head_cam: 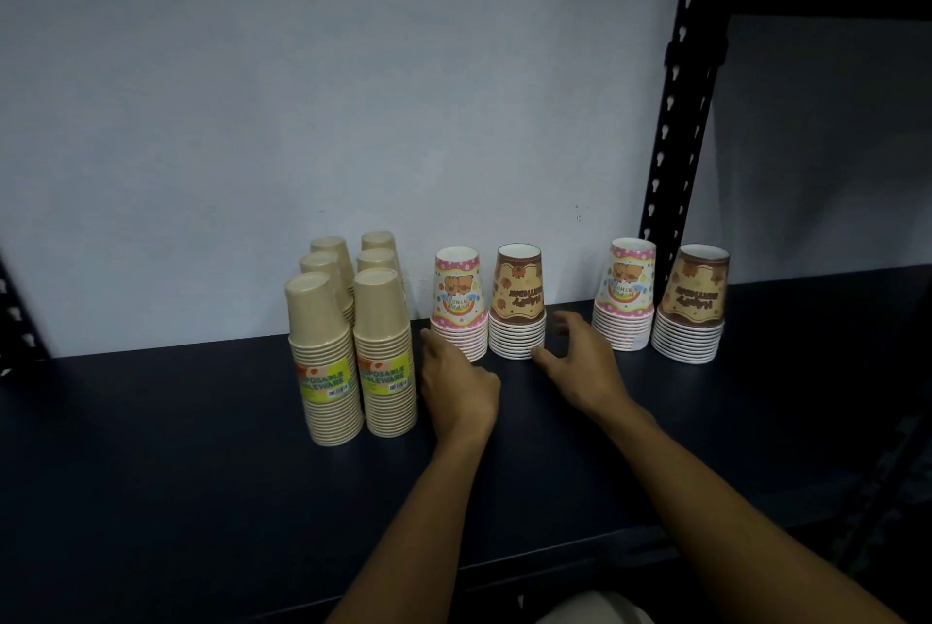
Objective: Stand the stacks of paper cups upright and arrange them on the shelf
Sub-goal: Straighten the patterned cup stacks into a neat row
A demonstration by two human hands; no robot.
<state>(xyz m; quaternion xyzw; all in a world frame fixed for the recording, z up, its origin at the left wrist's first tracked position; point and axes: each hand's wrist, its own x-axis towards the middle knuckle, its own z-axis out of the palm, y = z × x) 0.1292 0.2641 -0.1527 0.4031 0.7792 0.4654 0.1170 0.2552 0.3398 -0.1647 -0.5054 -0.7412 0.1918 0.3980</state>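
Observation:
Several tan cup stacks (328, 361) stand upside down in two rows at the left of the dark shelf (201, 447). To their right stand a pink stack (459, 301) and a brown stack (518, 303), side by side. Farther right are another pink stack (625, 298) and another brown stack (693, 306). My left hand (456, 384) lies against the lower left of the near pink stack. My right hand (580, 361) is spread at the lower right of the near brown stack, thumb by its base. Neither hand grips a stack.
A pale wall (353, 94) backs the shelf. A black perforated upright post (678, 94) rises at the right behind the far stacks; another post shows at the left edge (15, 321). The shelf's front edge (555, 558) runs below my forearms.

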